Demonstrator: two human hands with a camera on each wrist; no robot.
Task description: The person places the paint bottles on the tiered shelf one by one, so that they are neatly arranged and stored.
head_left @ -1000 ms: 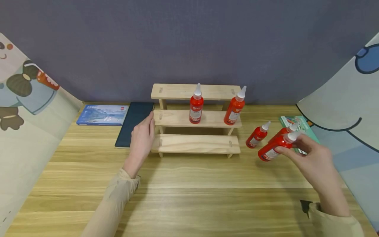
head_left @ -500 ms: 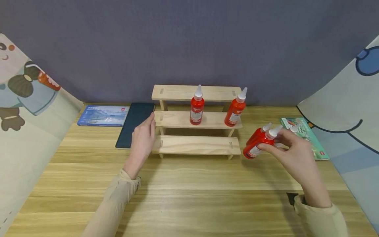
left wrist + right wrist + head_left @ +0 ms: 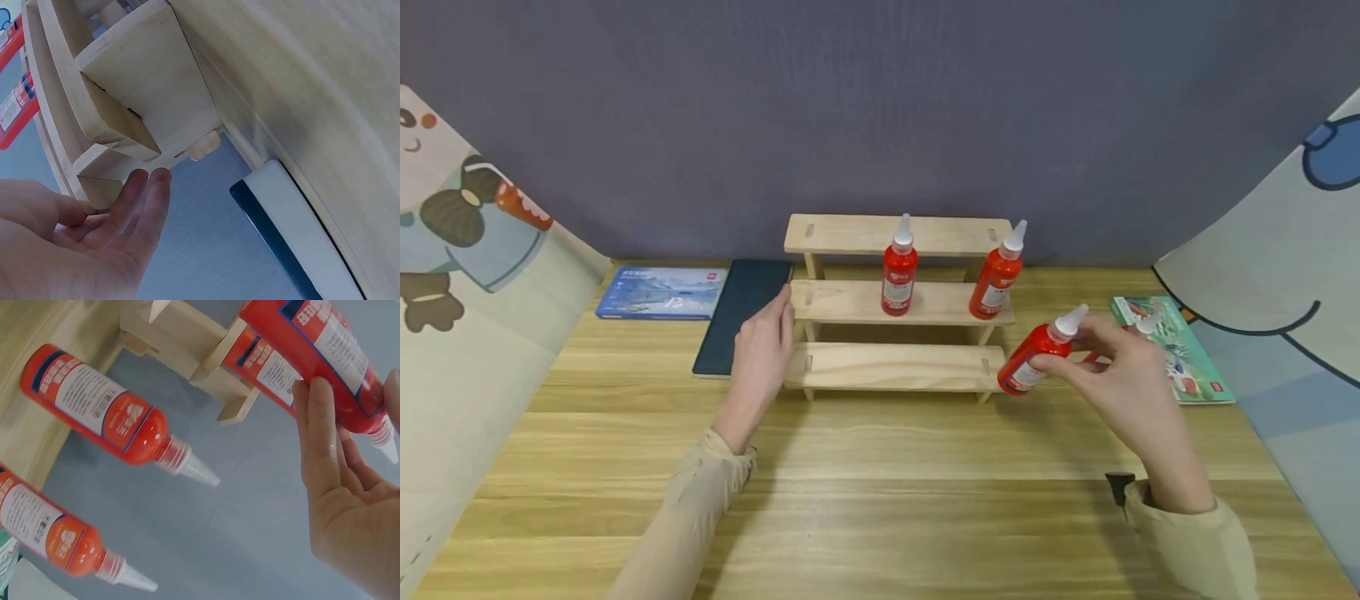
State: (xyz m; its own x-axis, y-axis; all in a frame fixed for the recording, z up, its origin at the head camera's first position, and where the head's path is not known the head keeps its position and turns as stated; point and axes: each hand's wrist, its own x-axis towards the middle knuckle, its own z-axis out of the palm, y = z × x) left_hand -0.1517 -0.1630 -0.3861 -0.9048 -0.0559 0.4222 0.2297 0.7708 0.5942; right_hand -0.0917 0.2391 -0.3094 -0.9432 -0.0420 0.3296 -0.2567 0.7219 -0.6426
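Note:
My right hand holds a red squeeze bottle with a pointed white nozzle, tilted, close to the right end of the bottom step of a wooden three-step rack. In the right wrist view, thumb and fingers grip that bottle near its shoulder. My left hand rests at the rack's left end; the left wrist view has its fingers fairly straight beside the board ends. Two more red bottles stand on the middle step, one near its centre and one at its right end.
Two further red bottles, a nearer one and a farther one, stand on the table right of the rack, mostly hidden in the head view. A green book lies beyond. Left lie a dark book and a blue box.
My right hand has carried the held bottle leftward, past the bottles standing on the table, up to the rack's right end. The left hand has stayed at the rack.

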